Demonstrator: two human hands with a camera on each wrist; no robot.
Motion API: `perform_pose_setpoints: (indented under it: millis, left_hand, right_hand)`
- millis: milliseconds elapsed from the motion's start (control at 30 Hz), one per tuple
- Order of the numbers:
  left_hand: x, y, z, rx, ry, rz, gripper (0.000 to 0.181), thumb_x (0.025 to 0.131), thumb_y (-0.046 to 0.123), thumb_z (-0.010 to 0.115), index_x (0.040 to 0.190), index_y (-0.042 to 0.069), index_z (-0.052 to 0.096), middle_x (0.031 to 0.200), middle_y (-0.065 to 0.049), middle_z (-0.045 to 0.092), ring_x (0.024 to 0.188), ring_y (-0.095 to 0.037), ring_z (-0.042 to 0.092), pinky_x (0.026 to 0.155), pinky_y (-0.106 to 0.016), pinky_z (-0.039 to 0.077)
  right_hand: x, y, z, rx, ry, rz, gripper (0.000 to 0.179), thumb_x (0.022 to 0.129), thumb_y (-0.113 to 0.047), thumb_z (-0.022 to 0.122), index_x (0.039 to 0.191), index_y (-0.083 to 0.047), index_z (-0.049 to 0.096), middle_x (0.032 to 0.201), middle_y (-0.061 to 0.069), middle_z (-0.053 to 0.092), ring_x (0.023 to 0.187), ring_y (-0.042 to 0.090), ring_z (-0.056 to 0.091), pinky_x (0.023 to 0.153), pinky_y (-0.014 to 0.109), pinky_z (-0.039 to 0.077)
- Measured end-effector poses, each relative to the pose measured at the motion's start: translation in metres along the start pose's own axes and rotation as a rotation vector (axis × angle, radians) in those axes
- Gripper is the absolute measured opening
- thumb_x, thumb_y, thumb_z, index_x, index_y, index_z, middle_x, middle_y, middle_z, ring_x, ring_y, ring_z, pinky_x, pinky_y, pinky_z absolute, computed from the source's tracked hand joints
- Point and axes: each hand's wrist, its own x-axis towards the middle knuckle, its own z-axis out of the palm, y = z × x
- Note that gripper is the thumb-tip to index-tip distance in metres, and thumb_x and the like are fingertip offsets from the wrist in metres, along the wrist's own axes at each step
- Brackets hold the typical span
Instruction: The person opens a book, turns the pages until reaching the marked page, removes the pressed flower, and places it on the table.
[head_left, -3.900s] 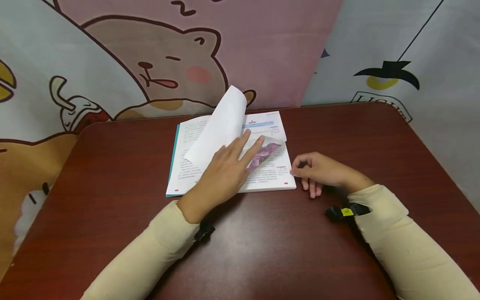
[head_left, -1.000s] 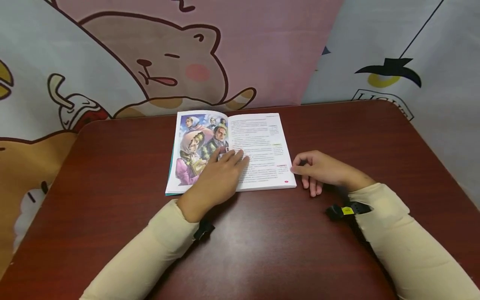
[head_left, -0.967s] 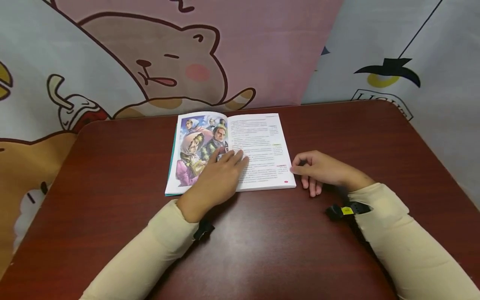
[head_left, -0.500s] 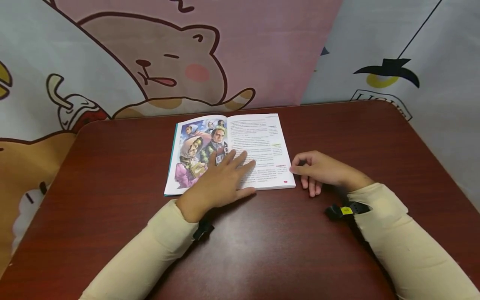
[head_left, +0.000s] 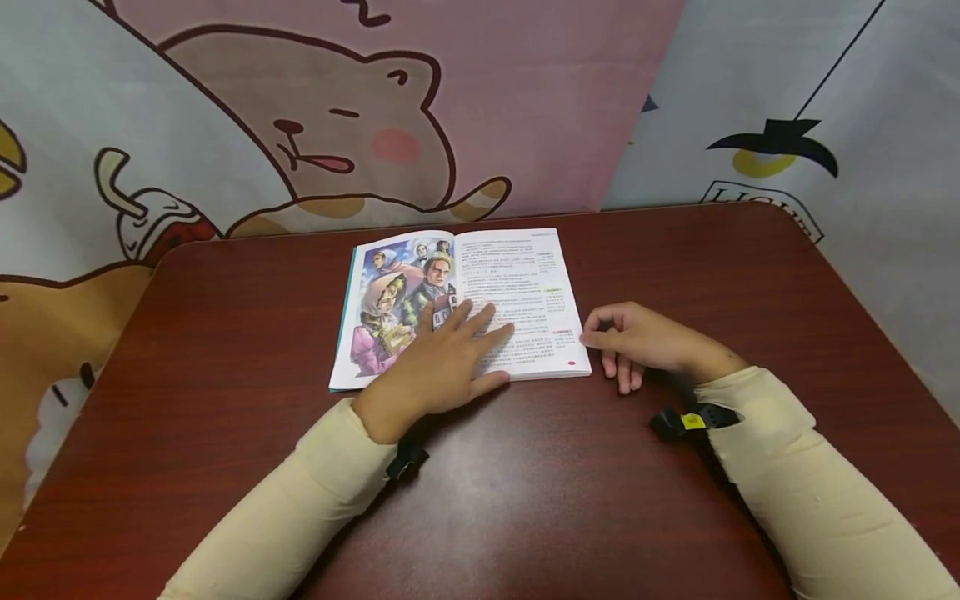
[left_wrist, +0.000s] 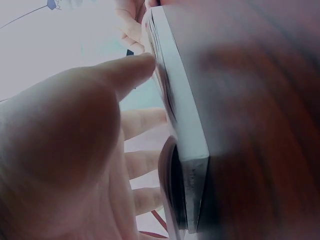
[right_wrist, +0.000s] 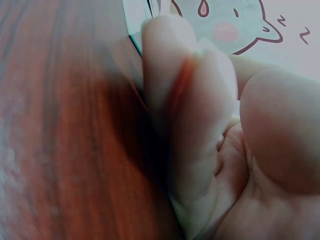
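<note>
Glossy paper pages of an open book (head_left: 517, 292) lie flat on the smooth dark-red wood-grain worktop (head_left: 525, 500), its spine running away from the person. The left hand (head_left: 438, 362) rests flat with spread, straight fingers across the lower pages. The right hand (head_left: 641, 342), loosely curled, touches the book's right edge, gripping nothing.

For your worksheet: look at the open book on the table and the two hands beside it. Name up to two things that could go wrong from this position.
1. The left hand lies flat across the open book, covering part of both pages. If it slides, it might crease or smudge the illustrated page.
2. The right hand rests on the table with its fingertips at the book's right edge, not on top. If the left hand lifts, the pages may well flip back.
</note>
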Motion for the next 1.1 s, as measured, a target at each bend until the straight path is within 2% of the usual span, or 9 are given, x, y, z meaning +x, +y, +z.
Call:
perform_pose_setpoints:
  millis: [300,667,1100]
  left_hand:
    - [0.0009,0.0002,0.0008,-0.001,-0.019,-0.003,0.061,0.101,0.058,0.042,0.156,0.032,0.036,0.164,-0.004,0.031,0.152,-0.033,0.028,0.118,-0.067,0.017]
    - [-0.0004,0.0006,-0.0012,0.005,0.018,0.021,0.053,0.104,0.051,0.041,0.153,0.03,0.042,0.162,-0.005,0.037,0.149,-0.035,0.032,0.119,-0.065,0.019]
    - [0.0004,0.0006,-0.0008,-0.006,0.025,0.036,0.05,0.105,0.046,0.041,0.152,0.03,0.044,0.161,-0.003,0.038,0.149,-0.037,0.033,0.119,-0.064,0.018]
  right_hand:
    - [0.0005,0.0017,0.0,0.0,-0.004,-0.004,0.026,0.104,-0.027,0.054,0.108,-0.002,0.055,0.063,0.011,0.063,0.044,0.023,0.065,0.042,0.037,0.054]
    - [-0.0008,0.0004,-0.0009,0.007,-0.003,-0.004,0.026,0.103,-0.028,0.055,0.108,-0.003,0.055,0.062,0.01,0.063,0.044,0.023,0.065,0.042,0.037,0.054]
    - [-0.0033,-0.001,-0.0007,0.001,0.005,0.0,0.029,0.103,-0.03,0.055,0.109,-0.002,0.056,0.062,0.009,0.061,0.043,0.021,0.064,0.041,0.036,0.053]
